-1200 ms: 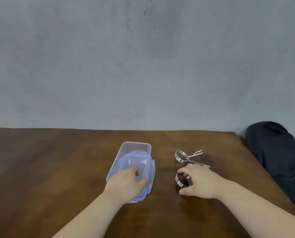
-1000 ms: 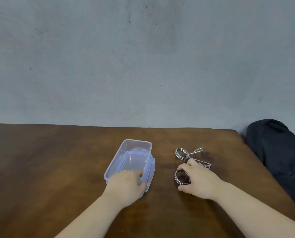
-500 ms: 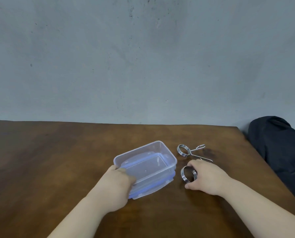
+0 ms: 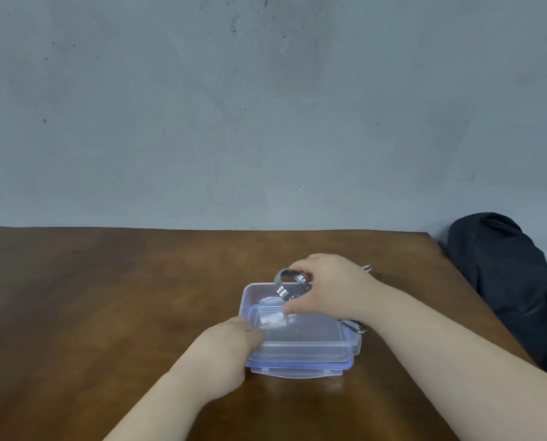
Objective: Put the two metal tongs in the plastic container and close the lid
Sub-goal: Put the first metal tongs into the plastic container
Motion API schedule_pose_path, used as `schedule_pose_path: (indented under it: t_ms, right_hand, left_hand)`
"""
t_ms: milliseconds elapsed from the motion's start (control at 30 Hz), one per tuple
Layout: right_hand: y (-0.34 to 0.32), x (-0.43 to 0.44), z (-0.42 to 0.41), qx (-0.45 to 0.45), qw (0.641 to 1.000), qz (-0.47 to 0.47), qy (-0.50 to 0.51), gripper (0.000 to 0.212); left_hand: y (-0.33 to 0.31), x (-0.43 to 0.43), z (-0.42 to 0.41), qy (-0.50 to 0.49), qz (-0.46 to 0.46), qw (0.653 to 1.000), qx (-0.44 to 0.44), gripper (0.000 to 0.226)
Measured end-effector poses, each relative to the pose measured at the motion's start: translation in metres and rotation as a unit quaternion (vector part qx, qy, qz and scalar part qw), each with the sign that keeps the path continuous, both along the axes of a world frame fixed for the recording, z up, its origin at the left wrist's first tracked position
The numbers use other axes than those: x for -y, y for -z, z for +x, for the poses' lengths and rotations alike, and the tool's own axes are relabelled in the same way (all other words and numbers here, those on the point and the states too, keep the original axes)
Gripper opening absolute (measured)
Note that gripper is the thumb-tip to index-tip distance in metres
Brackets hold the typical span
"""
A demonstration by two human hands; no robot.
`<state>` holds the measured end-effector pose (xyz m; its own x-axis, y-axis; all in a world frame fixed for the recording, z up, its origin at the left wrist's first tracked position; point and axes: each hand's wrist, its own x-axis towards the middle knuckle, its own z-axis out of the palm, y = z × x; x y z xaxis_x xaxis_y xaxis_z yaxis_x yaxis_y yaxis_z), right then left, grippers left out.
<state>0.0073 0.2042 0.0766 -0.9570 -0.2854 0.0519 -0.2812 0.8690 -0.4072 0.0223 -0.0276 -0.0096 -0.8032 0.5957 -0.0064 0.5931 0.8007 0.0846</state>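
Observation:
A clear plastic container (image 4: 301, 343) sits open on top of its blue-edged lid (image 4: 297, 368) on the brown table (image 4: 106, 297). My left hand (image 4: 231, 342) grips the container's left front corner. My right hand (image 4: 326, 286) holds one metal tong (image 4: 286, 286) by its coiled ring above the container's back part; the tong's far tip (image 4: 356, 327) sticks out below my right forearm. Of the second metal tong (image 4: 367, 268) only a small loop shows behind my right hand.
A dark bag (image 4: 504, 281) lies off the table's right edge. A grey wall stands behind the table's far edge. The table's right edge runs diagonally under my right forearm.
My left hand has turned the container and drawn it nearer. My right hand has lifted one tong off the table and carried it left over the container.

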Motion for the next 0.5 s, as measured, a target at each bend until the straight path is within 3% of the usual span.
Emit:
schedule_pose_path:
  t_ms: [167,333,433,500]
  right_hand:
    - [0.036,0.017,-0.026,0.052,0.993,0.108,-0.015,0.046]
    - [0.062,0.034,-0.034,0.061,0.982,0.178,-0.031,0.045]
    - [0.075,0.043,-0.037,0.072,0.976,0.198,-0.047,0.045]
    - [0.08,0.046,-0.038,0.072,0.975,0.202,-0.053,0.042]
  left_hand:
    - [0.013,-0.001,0.001,0.062,0.103,0.992,-0.031,0.029]
    - [0.034,0.007,0.007,0.098,0.245,0.962,-0.072,0.04]
    - [0.046,0.01,0.007,0.074,0.307,0.944,-0.091,0.057]
    - [0.05,0.012,0.007,0.006,0.336,0.941,-0.046,0.076]
